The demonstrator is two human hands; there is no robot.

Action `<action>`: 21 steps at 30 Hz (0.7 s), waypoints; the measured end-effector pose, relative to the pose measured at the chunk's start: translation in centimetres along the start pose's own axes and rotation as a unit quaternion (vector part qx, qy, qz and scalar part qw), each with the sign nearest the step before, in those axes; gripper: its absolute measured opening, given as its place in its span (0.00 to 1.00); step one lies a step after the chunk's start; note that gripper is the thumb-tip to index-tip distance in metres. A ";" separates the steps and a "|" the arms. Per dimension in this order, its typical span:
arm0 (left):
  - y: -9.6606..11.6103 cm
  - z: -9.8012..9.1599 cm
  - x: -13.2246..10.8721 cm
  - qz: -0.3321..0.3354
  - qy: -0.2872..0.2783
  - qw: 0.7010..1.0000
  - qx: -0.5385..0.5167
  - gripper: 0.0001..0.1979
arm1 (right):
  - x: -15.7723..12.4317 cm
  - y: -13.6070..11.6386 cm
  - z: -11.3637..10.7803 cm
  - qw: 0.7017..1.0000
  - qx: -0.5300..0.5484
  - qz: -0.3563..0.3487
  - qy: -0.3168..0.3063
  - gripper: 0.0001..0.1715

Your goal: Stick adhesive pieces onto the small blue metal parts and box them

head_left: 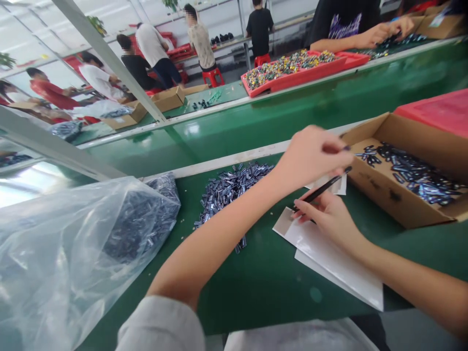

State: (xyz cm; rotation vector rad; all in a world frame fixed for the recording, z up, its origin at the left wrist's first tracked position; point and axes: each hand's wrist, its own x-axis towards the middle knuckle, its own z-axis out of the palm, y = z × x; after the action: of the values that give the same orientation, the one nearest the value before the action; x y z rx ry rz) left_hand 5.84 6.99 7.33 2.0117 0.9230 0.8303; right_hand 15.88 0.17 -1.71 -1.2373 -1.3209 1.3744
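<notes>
Lower left, a clear plastic bag of dark parts; centre, a loose heap of small metal parts on a green belt. Left hand: fingertips pressed together, pinching a small dark piece. Right hand: fingers pinching a black pen just above white paper. Far right, a cardboard box holding more parts.

Green conveyor workbenches run through a bright factory hall, crossed by a pale metal frame rail, with red plastic stools on a grey floor before a white wall.
</notes>
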 end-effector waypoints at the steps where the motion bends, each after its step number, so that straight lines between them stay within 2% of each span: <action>1: 0.7 0.5 2.0 0.018 -0.015 1.000 -0.020 0.10 | 0.1 0.2 0.1 1.000 -0.010 0.008 -0.010 0.14; 3: 1.9 1.2 4.5 0.023 -0.025 0.999 -0.034 0.13 | 0.1 0.4 0.1 0.999 -0.020 0.012 -0.026 0.14; 5: 2.5 0.9 4.6 0.027 -0.002 0.999 -0.022 0.14 | 0.1 0.6 0.2 0.999 -0.026 0.008 -0.033 0.13; 7: 2.2 0.0 2.4 0.034 0.032 0.999 0.011 0.15 | 0.1 0.7 0.2 0.999 -0.029 0.007 -0.034 0.12; 9: 1.2 -0.9 -1.3 0.022 0.051 0.996 0.066 0.13 | 0.1 0.7 0.1 0.999 -0.028 0.003 -0.032 0.12; 11: -0.2 -1.4 -5.3 -0.010 0.044 0.990 0.136 0.09 | 0.2 0.5 0.0 0.999 -0.030 -0.012 -0.026 0.11; 14: -2.2 -0.6 -9.9 -0.058 0.003 0.982 0.178 0.08 | 0.4 0.1 -0.3 0.998 -0.061 -0.024 -0.018 0.09; 17: -3.6 0.9 -12.2 -0.067 -0.036 0.981 0.179 0.09 | 0.7 -0.2 -0.5 0.995 -0.102 -0.008 -0.018 0.08; 21: -4.4 2.1 -13.3 -0.054 -0.043 0.977 0.201 0.11 | 0.9 -0.1 -0.5 0.992 -0.124 -0.004 -0.026 0.07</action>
State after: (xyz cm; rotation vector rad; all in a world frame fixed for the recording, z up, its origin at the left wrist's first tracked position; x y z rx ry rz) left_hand -0.92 -2.60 -0.52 2.2941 1.2133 0.5212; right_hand 16.24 1.13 -1.72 -1.3651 -1.5670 1.2723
